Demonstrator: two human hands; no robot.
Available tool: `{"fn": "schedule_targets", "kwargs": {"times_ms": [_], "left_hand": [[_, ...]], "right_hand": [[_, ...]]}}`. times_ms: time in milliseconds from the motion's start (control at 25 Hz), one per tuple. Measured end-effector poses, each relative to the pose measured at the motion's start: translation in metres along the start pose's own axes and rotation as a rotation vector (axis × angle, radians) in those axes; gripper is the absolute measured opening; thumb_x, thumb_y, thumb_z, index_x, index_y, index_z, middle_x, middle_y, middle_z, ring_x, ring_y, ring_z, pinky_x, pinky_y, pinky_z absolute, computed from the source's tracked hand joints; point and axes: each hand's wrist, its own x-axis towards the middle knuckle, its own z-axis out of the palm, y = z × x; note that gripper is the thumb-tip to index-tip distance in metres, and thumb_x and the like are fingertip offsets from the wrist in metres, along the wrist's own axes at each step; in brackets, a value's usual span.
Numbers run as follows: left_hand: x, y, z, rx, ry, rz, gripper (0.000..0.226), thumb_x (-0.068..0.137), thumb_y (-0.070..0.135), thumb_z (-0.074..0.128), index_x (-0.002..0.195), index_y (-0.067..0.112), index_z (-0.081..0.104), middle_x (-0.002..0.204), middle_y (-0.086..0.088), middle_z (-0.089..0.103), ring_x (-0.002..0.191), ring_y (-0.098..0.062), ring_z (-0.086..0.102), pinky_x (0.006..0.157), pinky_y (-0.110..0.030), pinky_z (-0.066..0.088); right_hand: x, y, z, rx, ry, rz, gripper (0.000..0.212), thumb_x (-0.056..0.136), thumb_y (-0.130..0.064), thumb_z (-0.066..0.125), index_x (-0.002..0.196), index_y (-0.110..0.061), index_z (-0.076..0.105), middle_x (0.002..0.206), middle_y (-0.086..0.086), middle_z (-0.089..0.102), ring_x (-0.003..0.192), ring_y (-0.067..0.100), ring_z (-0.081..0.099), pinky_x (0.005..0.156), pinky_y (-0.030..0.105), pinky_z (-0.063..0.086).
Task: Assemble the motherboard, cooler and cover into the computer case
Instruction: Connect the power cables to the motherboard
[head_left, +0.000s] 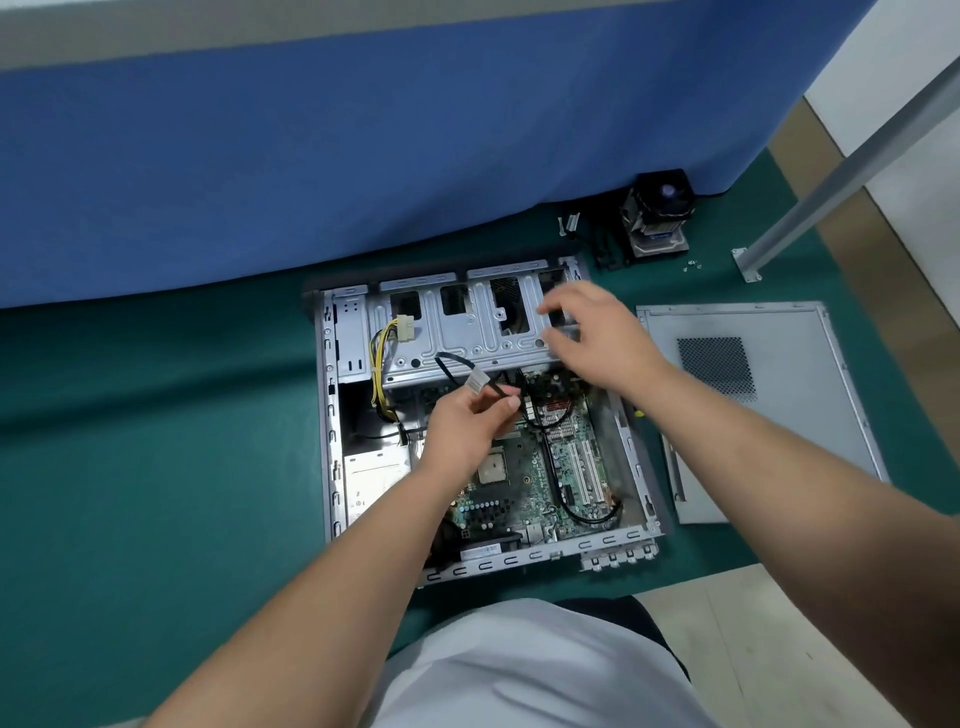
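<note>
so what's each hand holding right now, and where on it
Left hand pinches the black cable just beside its white label. Right hand holds nothing, hovering over the drive cage.

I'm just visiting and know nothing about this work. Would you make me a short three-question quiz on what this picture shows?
1. True or false: the motherboard already lies inside the computer case.
2. What does the left hand pinch? A) a screwdriver B) a black cable C) the cooler
3. Fill in: the cover lies on the green mat to the ____ of the case.

Key
1. True. The green board sits in the open case.
2. B. The cooler stands apart on the mat beyond the case, by the blue partition; the right hand hangs open over the drive cage.
3. Right.
</note>
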Motion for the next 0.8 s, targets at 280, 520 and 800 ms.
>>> {"fn": "schedule_targets", "kwargs": {"times_ms": [280, 520, 800], "left_hand": [[0.002, -0.017, -0.011, 0.111, -0.002, -0.045, 0.008, 0.094, 0.004, 0.072, 0.093, 0.012, 0.074, 0.094, -0.012, 0.076, 0.091, -0.032, 0.076, 0.083, -0.040, 0.063], [0.021, -0.027, -0.007, 0.132, -0.043, -0.056, 0.011, 0.093, 0.001, 0.071, 0.091, 0.011, 0.074, 0.086, -0.003, 0.076, 0.083, -0.024, 0.076, 0.081, -0.036, 0.064], [0.048, -0.036, 0.027, 0.302, -0.067, 0.076, 0.004, 0.093, 0.011, 0.073, 0.097, 0.012, 0.072, 0.088, -0.004, 0.077, 0.082, -0.018, 0.077, 0.083, -0.045, 0.063]], "right_hand": [[0.058, 0.013, 0.021, -0.504, -0.178, -0.219, 0.061, 0.101, -0.059, 0.042, 0.157, -0.036, 0.036, 0.171, -0.001, 0.012, 0.157, 0.027, 0.008, 0.126, 0.046, 0.007], [0.061, 0.023, 0.032, -0.555, -0.081, -0.251, 0.064, 0.098, -0.064, 0.031, 0.154, -0.034, 0.042, 0.171, -0.001, 0.016, 0.157, 0.027, 0.013, 0.127, 0.049, 0.010], [0.063, 0.026, 0.034, -0.554, -0.045, -0.272, 0.063, 0.099, -0.063, 0.035, 0.152, -0.033, 0.045, 0.170, -0.002, 0.018, 0.156, 0.026, 0.015, 0.126, 0.050, 0.010]]}}
